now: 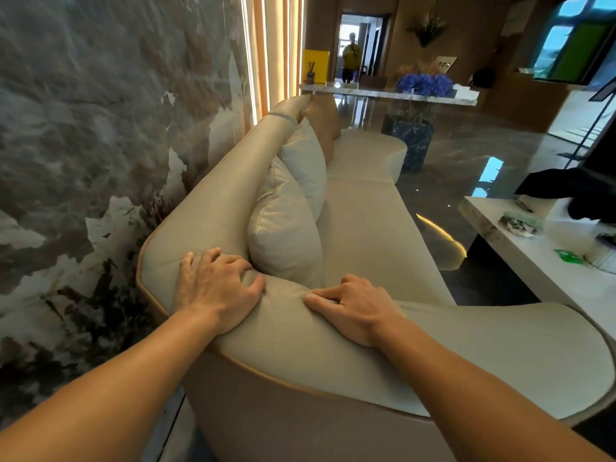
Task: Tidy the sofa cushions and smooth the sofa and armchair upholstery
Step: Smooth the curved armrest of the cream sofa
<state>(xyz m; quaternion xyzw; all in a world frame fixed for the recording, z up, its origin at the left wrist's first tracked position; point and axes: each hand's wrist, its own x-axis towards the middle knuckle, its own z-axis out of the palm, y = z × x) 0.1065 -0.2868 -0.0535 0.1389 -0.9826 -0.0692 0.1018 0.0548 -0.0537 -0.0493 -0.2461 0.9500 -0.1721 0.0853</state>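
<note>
Sofa (pixel 360 221) beside marble wall (pixel 83 128)

The sofa (pixel 360 208) is running from bottom centre toward the upper middle, along the wall (pixel 100 128) at left. Cushions (pixel 286 235) are leaning against its backrest. A surface (pixel 540 261) is sitting at right. Both hands are resting on the near armrest (pixel 300 335).

Both hands lay on the sofa's (pixel 350 211) near arm: left hand (pixel 216 290) spread over the corner, right hand (pixel 353 308) flat, fingers pointing left; cushions (pixel 286 235) stood along the backrest
</note>
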